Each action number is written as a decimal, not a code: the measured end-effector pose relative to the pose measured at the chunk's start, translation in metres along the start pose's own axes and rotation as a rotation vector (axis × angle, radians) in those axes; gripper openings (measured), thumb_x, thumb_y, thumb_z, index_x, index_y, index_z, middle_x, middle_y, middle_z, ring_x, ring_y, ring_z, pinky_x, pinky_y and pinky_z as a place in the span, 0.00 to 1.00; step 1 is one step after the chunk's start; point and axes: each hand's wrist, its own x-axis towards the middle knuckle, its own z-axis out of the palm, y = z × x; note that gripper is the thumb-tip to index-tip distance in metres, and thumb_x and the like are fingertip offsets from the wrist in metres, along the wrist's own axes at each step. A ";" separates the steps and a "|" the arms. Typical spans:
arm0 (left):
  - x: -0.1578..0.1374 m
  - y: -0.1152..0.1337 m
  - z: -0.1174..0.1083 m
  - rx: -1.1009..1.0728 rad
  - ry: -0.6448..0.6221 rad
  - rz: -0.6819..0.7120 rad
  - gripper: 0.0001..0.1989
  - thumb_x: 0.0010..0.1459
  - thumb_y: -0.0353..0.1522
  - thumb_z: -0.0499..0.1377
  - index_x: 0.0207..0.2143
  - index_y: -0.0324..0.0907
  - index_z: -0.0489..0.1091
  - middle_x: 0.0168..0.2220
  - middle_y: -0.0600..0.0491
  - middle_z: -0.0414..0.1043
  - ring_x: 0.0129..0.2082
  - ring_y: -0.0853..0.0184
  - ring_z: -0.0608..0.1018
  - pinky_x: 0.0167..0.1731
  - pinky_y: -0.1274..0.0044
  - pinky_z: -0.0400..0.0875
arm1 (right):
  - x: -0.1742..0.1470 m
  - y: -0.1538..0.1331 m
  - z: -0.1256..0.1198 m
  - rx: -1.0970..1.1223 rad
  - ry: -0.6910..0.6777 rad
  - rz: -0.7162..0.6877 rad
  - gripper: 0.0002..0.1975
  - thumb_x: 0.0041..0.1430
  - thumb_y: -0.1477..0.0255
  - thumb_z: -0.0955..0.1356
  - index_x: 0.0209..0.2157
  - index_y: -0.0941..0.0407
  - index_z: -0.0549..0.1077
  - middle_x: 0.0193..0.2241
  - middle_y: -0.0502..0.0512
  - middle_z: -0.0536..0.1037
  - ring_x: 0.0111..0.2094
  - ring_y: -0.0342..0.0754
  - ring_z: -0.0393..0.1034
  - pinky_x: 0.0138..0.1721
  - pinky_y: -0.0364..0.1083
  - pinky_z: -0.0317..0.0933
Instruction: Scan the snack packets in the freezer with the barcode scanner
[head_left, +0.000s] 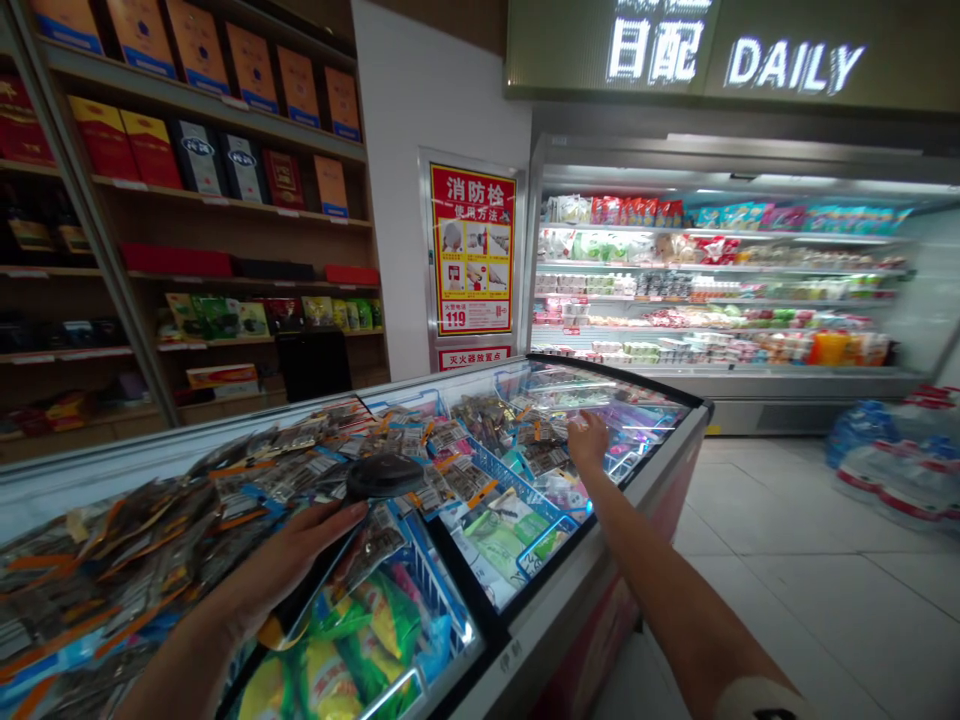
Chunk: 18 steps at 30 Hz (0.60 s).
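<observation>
My left hand (319, 545) is wrapped round the handle of a black handheld barcode scanner (386, 476), its head pointing to the right. The scanner is above a chest freezer (592, 555) with a sliding glass top. Many flat brown snack packets (285, 450) with orange edges are heaped at left and middle. Stretched out farther over the freezer, my right hand (589, 440) is near more packets (540, 428). Its fingers are bent together, and what they hold, if anything, is too small to make out. Below the scanner lie green and yellow bags (352, 650) in a blue wire basket (442, 590).
Shelves (225, 190) with boxed goods stand at the left. A red fire-hydrant poster (472, 250) hangs on the wall. Behind is a lit open refrigerator (720, 385) with packaged food. Wrapped bottle packs (900, 460) sit on the tiled floor (787, 530) at right.
</observation>
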 end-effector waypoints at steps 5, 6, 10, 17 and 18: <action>0.002 -0.002 -0.003 -0.041 -0.027 -0.026 0.21 0.47 0.48 0.52 0.20 0.39 0.65 0.16 0.57 0.64 0.18 0.72 0.65 0.21 0.80 0.56 | -0.043 -0.034 0.046 -0.066 -0.380 -0.200 0.16 0.45 0.73 0.65 0.39 0.58 0.73 0.43 0.58 0.73 0.47 0.52 0.64 0.49 0.49 0.53; 0.002 -0.002 -0.003 -0.033 -0.034 -0.019 0.21 0.47 0.49 0.52 0.20 0.39 0.65 0.16 0.57 0.64 0.18 0.72 0.64 0.21 0.80 0.56 | -0.052 -0.039 0.056 -0.075 -0.457 -0.220 0.16 0.46 0.72 0.65 0.39 0.58 0.73 0.41 0.57 0.74 0.44 0.51 0.66 0.47 0.48 0.56; 0.003 -0.002 -0.003 -0.023 -0.045 0.002 0.20 0.46 0.48 0.52 0.18 0.40 0.64 0.14 0.57 0.63 0.17 0.71 0.64 0.21 0.79 0.56 | -0.077 -0.046 0.083 -0.116 -0.716 -0.249 0.17 0.40 0.68 0.70 0.36 0.57 0.74 0.34 0.56 0.77 0.36 0.51 0.70 0.38 0.45 0.61; 0.003 -0.006 -0.005 -0.034 0.022 -0.065 0.20 0.43 0.49 0.54 0.19 0.40 0.63 0.15 0.58 0.63 0.17 0.72 0.63 0.20 0.80 0.54 | -0.084 -0.043 0.086 -0.080 -0.845 -0.221 0.19 0.26 0.72 0.74 0.30 0.53 0.75 0.23 0.48 0.76 0.28 0.48 0.70 0.31 0.43 0.61; 0.002 -0.005 -0.005 -0.031 0.029 -0.060 0.20 0.43 0.49 0.54 0.19 0.40 0.64 0.15 0.58 0.63 0.17 0.72 0.63 0.20 0.80 0.55 | -0.083 -0.042 0.085 -0.060 -0.844 -0.201 0.17 0.26 0.73 0.74 0.27 0.53 0.75 0.20 0.47 0.75 0.26 0.47 0.69 0.29 0.43 0.60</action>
